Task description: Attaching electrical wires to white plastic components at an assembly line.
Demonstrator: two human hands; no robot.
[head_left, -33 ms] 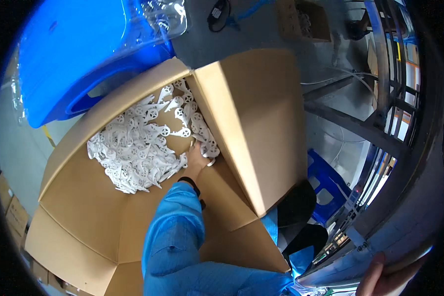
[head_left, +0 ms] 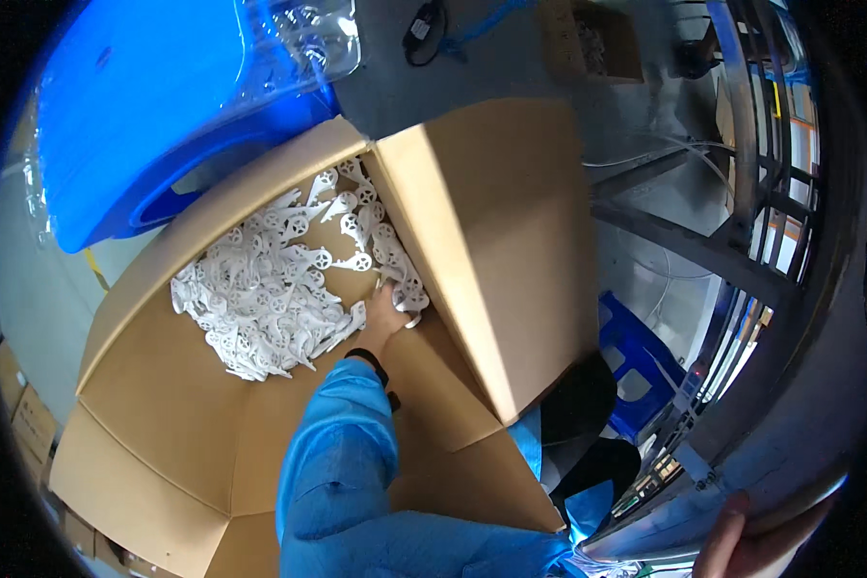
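Observation:
Inside a big open cardboard box (head_left: 154, 424), my left hand (head_left: 383, 316) reaches down to the box's right wall, a dark band on its wrist. Its fingers are closed on some white plastic parts (head_left: 395, 265), each with a spoked ring and a slim arm; the fingertips are partly hidden among them. A larger heap of the same parts (head_left: 265, 299) lies to its left on the box bottom. At the lower right, my right hand (head_left: 766, 549) rests at the edge of a dark metal surface (head_left: 771, 491), thumb apart from the fingers, with nothing seen in it.
Blue plastic bins (head_left: 154, 106) with clear film stand beyond the box. A raised cardboard flap (head_left: 520, 250) borders its right side. A blue stool (head_left: 641, 366) and a dark metal frame (head_left: 694, 231) are on the right. A smaller carton (head_left: 607, 43) and a black adapter (head_left: 420, 29) lie farther off.
My left hand has shifted very slightly toward me among the white parts. Otherwise the scene looks the same, and my right hand stays at the metal edge.

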